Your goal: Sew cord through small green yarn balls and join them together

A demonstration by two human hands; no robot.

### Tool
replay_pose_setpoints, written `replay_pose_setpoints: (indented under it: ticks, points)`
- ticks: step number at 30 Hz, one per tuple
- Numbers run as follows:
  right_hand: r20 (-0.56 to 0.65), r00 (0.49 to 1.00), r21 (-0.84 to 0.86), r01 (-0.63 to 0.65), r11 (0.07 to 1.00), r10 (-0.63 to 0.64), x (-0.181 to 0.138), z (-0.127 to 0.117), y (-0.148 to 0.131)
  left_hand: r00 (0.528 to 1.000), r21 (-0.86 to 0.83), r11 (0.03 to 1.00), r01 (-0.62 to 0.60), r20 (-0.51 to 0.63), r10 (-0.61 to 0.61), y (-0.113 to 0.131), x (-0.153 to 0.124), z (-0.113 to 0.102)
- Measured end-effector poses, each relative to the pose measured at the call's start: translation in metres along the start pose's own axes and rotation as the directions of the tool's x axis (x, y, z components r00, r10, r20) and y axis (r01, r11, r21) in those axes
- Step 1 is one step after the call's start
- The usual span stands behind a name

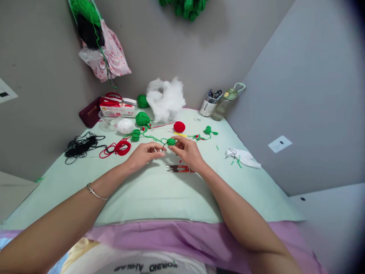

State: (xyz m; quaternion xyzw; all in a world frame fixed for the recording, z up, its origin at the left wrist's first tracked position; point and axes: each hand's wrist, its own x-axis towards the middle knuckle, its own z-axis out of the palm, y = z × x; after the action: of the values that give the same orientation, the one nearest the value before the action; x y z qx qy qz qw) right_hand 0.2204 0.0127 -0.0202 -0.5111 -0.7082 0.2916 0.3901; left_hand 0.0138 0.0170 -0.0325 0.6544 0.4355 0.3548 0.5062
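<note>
A small green crocheted piece [171, 142] is pinched between the thumb and fingers of my right hand [186, 150]. From it a short length of black yarn [163, 146] curves down to the fingertips of my left hand [146, 154], whose thumb and forefinger are closed on it. Any needle on that yarn is too small to make out. Beneath my right wrist lie red-handled thread snips [179, 169], partly covered by the hand. Just beyond my hands are a yellow-handled crochet hook [180, 134] and a red yarn ball [179, 126].
Black yarn [81, 146] and red yarn [121, 147] lie tangled at left. White stuffing [167, 99], green yarn balls [142, 118] and red scissors [111, 99] on a box stand behind. A pen cup [208, 106] and water bottle [224, 106] are back right; a white cloth-like piece [246, 158] lies right.
</note>
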Motion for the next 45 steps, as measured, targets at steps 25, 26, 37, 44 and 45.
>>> replay_pose_setpoints:
  ticks: [25,26,37,44,45]
  points:
    - [0.192,0.965,-0.232,0.221,0.947,-0.178,-0.013,0.003,-0.018,0.933,0.287,0.911,-0.296,-0.119,0.340,-0.011,0.000,-0.005]
    - [0.169,0.972,-0.229,0.199,0.953,-0.163,-0.013,0.001,-0.018,0.929,0.363,0.874,-0.324,-0.055,0.367,-0.013,0.000,-0.005]
    - [0.153,0.986,-0.217,0.099,0.971,-0.066,-0.008,-0.006,-0.016,0.956,0.175,0.962,-0.210,-0.170,0.239,-0.009,0.002,-0.008]
    - [0.205,0.978,-0.209,0.089,0.974,-0.045,-0.009,-0.003,-0.013,0.992,-0.238,0.965,-0.111,-0.078,0.095,-0.008,0.002,-0.006]
    - [0.206,0.977,-0.214,0.092,0.972,-0.047,-0.009,-0.003,-0.013,0.992,-0.242,0.964,-0.111,-0.088,0.092,-0.007,0.002,-0.007]
